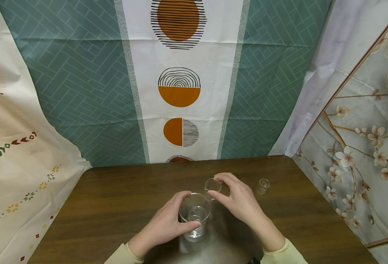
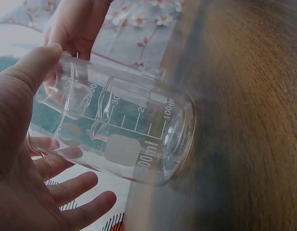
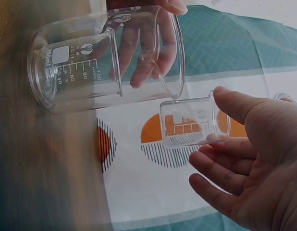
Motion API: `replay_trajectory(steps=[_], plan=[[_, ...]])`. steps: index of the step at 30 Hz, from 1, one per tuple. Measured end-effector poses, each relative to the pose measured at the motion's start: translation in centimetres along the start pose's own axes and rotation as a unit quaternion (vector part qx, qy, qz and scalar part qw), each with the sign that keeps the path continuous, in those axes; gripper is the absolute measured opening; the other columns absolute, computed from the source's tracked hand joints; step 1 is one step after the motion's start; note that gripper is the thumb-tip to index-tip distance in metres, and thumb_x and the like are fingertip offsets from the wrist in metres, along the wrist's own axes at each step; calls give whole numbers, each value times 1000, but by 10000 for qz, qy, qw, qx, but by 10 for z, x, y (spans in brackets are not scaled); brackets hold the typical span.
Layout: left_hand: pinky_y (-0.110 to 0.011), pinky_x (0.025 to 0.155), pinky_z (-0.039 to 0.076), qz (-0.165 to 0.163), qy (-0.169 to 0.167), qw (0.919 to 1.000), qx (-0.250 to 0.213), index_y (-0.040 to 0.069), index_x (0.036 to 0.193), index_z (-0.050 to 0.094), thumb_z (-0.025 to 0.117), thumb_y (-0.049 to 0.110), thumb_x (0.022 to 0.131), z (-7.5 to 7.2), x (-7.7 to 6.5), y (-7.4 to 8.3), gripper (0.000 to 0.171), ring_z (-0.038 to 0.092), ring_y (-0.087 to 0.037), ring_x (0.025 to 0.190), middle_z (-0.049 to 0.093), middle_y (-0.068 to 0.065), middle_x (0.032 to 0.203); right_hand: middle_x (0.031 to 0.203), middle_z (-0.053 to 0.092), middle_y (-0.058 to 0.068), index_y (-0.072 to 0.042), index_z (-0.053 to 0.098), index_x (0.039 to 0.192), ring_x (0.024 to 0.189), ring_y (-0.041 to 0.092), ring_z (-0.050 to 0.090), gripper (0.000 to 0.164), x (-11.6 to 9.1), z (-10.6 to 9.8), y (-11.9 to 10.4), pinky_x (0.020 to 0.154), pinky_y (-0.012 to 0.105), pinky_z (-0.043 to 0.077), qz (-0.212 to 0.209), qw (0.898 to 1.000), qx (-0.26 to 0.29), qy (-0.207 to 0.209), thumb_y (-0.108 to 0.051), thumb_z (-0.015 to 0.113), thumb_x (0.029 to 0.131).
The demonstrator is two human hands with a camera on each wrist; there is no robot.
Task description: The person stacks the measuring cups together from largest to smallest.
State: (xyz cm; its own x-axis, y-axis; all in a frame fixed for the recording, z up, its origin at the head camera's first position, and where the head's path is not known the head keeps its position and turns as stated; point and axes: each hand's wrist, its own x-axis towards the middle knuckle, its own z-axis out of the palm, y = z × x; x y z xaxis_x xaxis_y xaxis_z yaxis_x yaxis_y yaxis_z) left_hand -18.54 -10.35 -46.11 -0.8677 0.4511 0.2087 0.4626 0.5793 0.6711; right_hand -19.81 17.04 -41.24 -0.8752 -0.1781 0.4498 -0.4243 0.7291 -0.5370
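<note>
A large clear glass beaker stands on the table. My left hand grips it near the rim between thumb and fingers, with the other fingers spread beyond in the left wrist view. Inside sits a medium beaker with a printed scale up to 100. My right hand pinches a small beaker by its rim between thumb and fingertips. That small beaker is held upright in the air, just to the right of the large beaker's rim.
A tiny spouted beaker stands on the brown wooden table, to the right of my right hand. Patterned cloth hangs behind the table's far edge, and floral cloth runs along the right side.
</note>
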Motion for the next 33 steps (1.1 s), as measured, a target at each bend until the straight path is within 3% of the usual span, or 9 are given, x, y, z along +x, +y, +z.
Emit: replay_trajectory(steps=[33], plan=[[-57,106,54,94,61,9999,45,17,157,50,85,67,90,-1,0,2,90,62,-24,137,59,-1,153,124,72,-11,-18,76,127,111,10,70,45,0,-3,-3,90,47,59,-174,9997,-9,198,-38,94,91]])
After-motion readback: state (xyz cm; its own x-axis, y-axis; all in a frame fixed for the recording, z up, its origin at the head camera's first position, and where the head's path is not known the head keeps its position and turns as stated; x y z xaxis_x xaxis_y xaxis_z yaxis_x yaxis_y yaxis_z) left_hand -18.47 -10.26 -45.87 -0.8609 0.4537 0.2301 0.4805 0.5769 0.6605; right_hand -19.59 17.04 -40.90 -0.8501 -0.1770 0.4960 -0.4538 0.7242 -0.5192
